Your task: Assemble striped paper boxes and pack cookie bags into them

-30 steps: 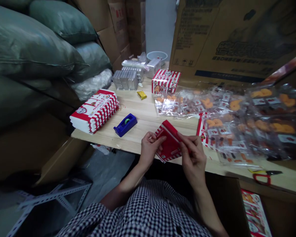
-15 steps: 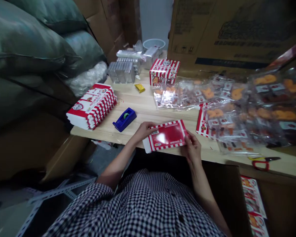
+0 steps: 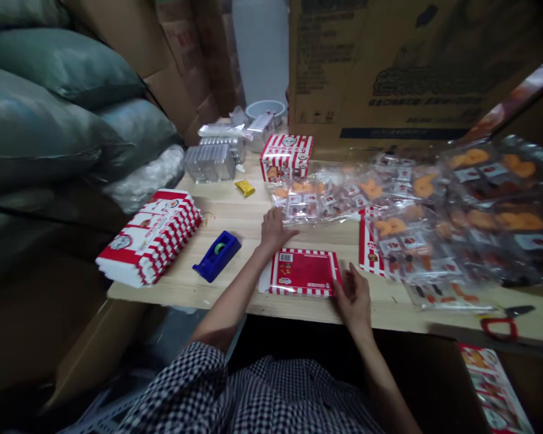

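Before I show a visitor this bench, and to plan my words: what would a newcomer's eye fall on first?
Probably the red-and-white carton lying flat near the table's front edge, with the right hand at its right end and the left hand beyond its far-left corner. Next, perhaps the pile of striped cartons at the left and the clear food packets spread across the right.

Carton (image 3: 304, 274) right of tape dispenser (image 3: 216, 258)
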